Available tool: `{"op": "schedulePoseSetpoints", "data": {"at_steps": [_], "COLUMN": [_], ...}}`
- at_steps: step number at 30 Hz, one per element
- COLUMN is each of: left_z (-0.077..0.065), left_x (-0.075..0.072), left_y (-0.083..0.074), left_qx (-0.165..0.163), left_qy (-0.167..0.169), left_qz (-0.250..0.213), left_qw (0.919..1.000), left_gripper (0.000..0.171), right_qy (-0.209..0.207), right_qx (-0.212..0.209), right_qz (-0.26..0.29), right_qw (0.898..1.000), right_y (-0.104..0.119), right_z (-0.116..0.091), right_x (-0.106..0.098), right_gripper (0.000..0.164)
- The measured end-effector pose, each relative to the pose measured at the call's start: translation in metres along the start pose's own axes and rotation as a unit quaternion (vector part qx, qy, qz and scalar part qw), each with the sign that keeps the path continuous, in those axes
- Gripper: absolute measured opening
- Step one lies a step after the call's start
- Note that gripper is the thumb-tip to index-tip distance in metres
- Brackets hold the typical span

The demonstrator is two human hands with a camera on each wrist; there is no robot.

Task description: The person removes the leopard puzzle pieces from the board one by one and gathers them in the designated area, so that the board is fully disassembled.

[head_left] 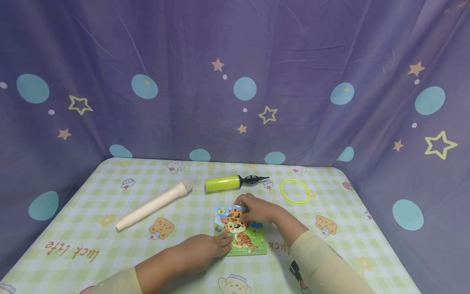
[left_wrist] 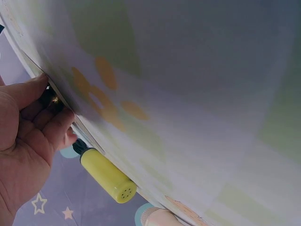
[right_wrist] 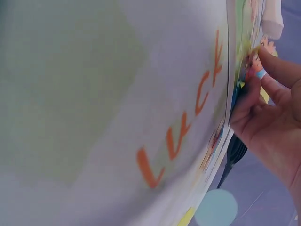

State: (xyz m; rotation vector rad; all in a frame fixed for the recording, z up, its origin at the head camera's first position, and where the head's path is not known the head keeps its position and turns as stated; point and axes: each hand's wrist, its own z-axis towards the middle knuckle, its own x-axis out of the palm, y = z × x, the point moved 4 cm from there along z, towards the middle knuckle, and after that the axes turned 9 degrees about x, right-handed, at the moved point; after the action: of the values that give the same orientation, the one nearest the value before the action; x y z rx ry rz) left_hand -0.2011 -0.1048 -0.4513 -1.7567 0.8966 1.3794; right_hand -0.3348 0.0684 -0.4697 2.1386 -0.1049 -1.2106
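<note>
A square picture puzzle board (head_left: 257,247) with a spotted leopard cub on a green and blue background lies flat on the table. My left hand (head_left: 205,250) rests at its lower left corner, fingertips touching the edge and surface. Over the board's upper right, my right hand (head_left: 258,209) pinches a small puzzle piece (right_wrist: 256,66) between thumb and fingers, tilted up from the board. The right wrist view shows orange and blue on this piece. The fingers partly cover the leopard's upper right side.
Behind the board lies a yellow-green hand pump (head_left: 223,183) with a black nozzle. A cream stick-shaped microphone-like object (head_left: 154,205) lies at the left, a yellow ring (head_left: 295,191) at the right. A checked cloth (head_left: 191,196) covers the table; a purple curtain (head_left: 191,122) hangs behind.
</note>
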Motion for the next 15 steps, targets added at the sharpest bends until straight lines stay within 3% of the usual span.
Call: {"op": "schedulePoseSetpoints", "data": {"at_steps": [5,15], "left_z": [0.0,0.0], "left_x": [0.0,0.0], "left_y": [0.001,0.001], "left_qx": [0.001,-0.003], "left_qy": [0.002,0.003], "left_qz": [-0.001,-0.015], "left_qw": [1.0,0.9999], "left_gripper": [0.05,0.047], "right_qy": [0.01,0.061], "right_qx": [0.007,-0.003], "right_qz": [0.053,0.195], "right_qw": [0.999,0.979], "right_y": [-0.01,-0.021], "right_z": [0.002,0.003], "right_x": [-0.006,-0.01], "right_gripper": [0.009,0.02]}}
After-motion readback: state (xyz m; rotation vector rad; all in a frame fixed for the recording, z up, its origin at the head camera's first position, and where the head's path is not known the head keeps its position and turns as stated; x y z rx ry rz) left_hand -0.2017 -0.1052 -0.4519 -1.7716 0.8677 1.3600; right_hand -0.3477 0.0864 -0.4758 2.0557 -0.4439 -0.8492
